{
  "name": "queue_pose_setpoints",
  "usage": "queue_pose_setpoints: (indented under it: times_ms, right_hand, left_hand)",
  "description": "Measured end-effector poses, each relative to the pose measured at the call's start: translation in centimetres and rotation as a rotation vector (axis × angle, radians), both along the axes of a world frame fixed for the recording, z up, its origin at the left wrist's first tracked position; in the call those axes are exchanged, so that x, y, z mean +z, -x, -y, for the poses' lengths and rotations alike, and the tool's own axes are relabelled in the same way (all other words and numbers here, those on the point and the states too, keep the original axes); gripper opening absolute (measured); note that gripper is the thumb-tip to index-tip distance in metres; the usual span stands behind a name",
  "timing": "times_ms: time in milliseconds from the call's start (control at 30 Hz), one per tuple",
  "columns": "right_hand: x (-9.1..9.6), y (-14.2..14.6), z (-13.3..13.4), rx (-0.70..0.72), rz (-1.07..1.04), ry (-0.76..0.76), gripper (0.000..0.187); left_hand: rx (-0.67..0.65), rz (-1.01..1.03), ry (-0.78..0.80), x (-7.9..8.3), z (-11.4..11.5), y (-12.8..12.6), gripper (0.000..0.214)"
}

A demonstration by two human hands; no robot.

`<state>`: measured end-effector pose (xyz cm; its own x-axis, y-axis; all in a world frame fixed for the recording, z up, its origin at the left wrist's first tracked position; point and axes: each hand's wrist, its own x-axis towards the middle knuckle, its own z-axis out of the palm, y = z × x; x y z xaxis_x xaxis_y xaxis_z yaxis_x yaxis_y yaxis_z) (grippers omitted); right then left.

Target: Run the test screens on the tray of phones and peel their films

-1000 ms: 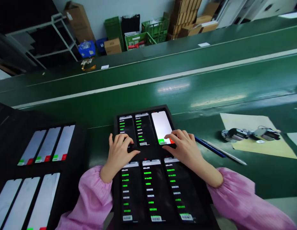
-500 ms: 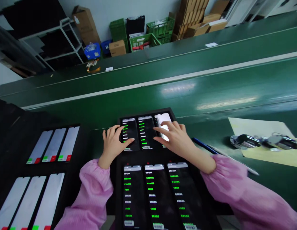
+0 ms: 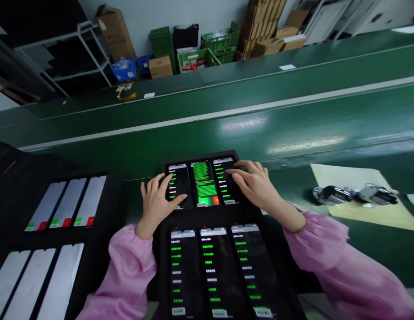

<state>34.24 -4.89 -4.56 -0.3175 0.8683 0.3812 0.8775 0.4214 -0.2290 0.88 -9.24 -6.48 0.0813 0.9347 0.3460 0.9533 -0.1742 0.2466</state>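
Observation:
A black tray (image 3: pixel 162 249) in front of me holds two rows of three phones with dark screens and green text. My left hand (image 3: pixel 156 202) rests on the far-left phone (image 3: pixel 178 184), fingers spread, thumb on its lower screen. My right hand (image 3: pixel 256 184) lies with fingers stretched flat over the far-right phone (image 3: pixel 223 180). Between them, the far-middle phone (image 3: pixel 204 184) shows a screen full of green lines with a green and a red button at the bottom. The near row of phones (image 3: pixel 215 271) lies untouched.
Another black tray (image 3: pixel 100 249) at the left holds phones with white screens (image 3: pixel 68 202). Metal tools lie on yellow paper (image 3: pixel 360 213) at the right. A green conveyor belt (image 3: pixel 227 129) runs across behind the trays; crates and cardboard boxes (image 3: pixel 160 66) stand beyond it.
My right hand moved from the middle phone to the far-right phone. The far-right screen turned from white to dark with green text, and the middle screen filled with green lines.

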Motion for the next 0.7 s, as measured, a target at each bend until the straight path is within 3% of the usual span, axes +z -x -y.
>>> queue_pose_setpoints:
  times_ms: [100, 200, 300, 400, 500, 600, 700]
  right_hand:
    - [-0.3, 0.7, 0.0, -0.002, -0.01, 0.003, 0.051]
    - [0.3, 0.5, 2.6, -0.01, -0.04, 0.011, 0.049]
    - [1.2, -0.8, 8.1, 0.117, -0.062, 0.024, 0.048]
    - [1.4, -2.3, 14.3, 0.307, -0.049, -0.018, 0.043]
    - [0.6, -3.0, 18.5, 0.316, 0.022, -0.073, 0.041]
    - [-0.2, -2.2, 19.8, 0.186, 0.089, -0.097, 0.038]
    - [-0.5, 0.0, 19.6, 0.198, 0.053, -0.084, 0.036]
  left_hand:
    - [-0.002, -0.01, 0.024, 0.3, -0.2, -0.1, 0.061]
    - [0.016, 0.016, 0.028, 0.7, 1.3, 0.3, 0.07]
    - [-0.056, 0.109, -0.013, 1.0, 6.1, 1.0, 0.064]
    - [-0.158, 0.129, 0.049, 0.6, 13.1, 1.3, 0.046]
    - [-0.146, 0.079, 0.109, -0.6, 19.2, 1.2, 0.046]
    - [-0.091, 0.04, 0.109, -1.5, 22.2, 0.9, 0.047]
    - [-0.056, 0.01, 0.085, -1.4, 22.6, 0.5, 0.046]
